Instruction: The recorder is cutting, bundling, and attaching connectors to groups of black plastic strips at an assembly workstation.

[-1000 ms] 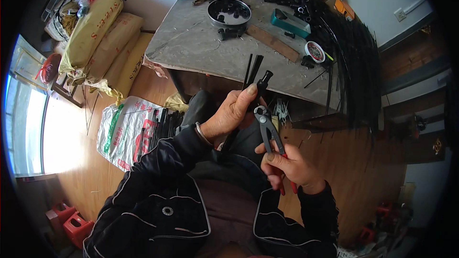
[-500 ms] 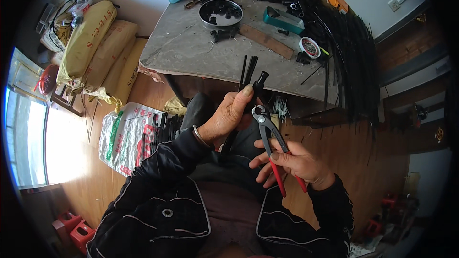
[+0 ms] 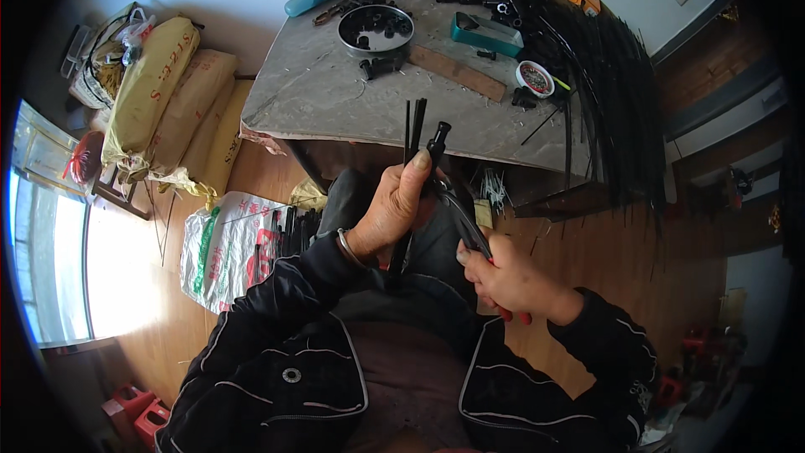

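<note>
My left hand (image 3: 392, 201) is closed around several thin black strips (image 3: 416, 127) and a black tubular fitting (image 3: 438, 141) with a flared end. The thumb presses on the fitting, which points up and away from me. My right hand (image 3: 511, 277) is wrapped round the red handles of a pair of pincers (image 3: 461, 216), with the handles squeezed close together. The pincer jaws sit against the lower part of the fitting, just right of my left thumb. My left fingers partly hide the jaws and what lies between them.
A grey table (image 3: 319, 92) stands ahead, bearing a round bowl (image 3: 376, 29) of black parts, a wooden strip (image 3: 457, 73), a teal tray (image 3: 486, 34), a small white tub (image 3: 535, 79) and heaped black fittings. Long black strips (image 3: 616, 109) hang over its right side. Full sacks (image 3: 155, 92) lie at left.
My right hand has closed the spread pincer handles and turned the pincers, bringing the jaws onto the fitting. My left hand has shifted slightly left, still holding the strips and fitting.
</note>
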Demonstrator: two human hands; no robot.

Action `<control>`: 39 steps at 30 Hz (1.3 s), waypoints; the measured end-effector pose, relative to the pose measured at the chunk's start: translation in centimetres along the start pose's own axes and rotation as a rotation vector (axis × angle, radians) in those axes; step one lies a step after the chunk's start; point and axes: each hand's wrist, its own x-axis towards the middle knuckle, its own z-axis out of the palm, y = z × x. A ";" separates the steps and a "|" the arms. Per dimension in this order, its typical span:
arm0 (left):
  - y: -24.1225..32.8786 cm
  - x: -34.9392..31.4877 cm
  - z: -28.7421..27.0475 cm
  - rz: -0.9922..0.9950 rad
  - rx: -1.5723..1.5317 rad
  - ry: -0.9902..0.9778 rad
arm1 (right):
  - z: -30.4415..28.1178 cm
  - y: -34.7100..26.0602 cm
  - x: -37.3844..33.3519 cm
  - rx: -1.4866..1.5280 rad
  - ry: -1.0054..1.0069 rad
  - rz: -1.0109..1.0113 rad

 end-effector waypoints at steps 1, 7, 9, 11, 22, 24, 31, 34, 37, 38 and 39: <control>-0.2 0.3 -0.2 0.008 0.007 0.016 | 0.1 0.0 0.2 0.093 -0.043 0.019; -0.3 1.2 -0.9 -0.055 0.026 -0.033 | -0.9 0.8 1.2 0.169 -0.134 -0.066; -0.6 1.7 -1.3 -0.052 0.001 -0.053 | -1.8 0.4 0.5 0.170 -0.133 -0.032; -0.7 1.4 -1.2 -0.035 -0.030 -0.073 | -2.3 -0.4 -0.6 0.155 -0.129 -0.015; -0.5 1.1 -0.1 -0.054 -0.038 -0.097 | -3.0 -1.1 -1.1 0.203 -0.142 0.062; -0.3 0.9 -0.1 -0.069 -0.058 -0.108 | -3.1 -1.1 -1.2 0.168 -0.169 0.073; 0.3 0.8 0.4 -0.076 0.022 -0.138 | -3.2 -0.6 -1.7 0.160 -0.181 0.082; -0.2 0.5 0.6 -0.073 -0.021 -0.108 | -3.0 -0.6 -1.8 0.205 -0.175 0.091; 0.1 0.4 1.0 -0.048 0.011 -0.063 | -3.0 -1.2 -1.6 0.156 -0.177 0.120; 0.0 0.5 0.9 -0.047 0.013 -0.063 | -2.9 -1.6 -1.5 0.073 -0.138 0.118; -0.1 0.6 0.7 -0.051 0.015 -0.053 | -2.9 -1.8 -1.4 -0.012 -0.100 0.114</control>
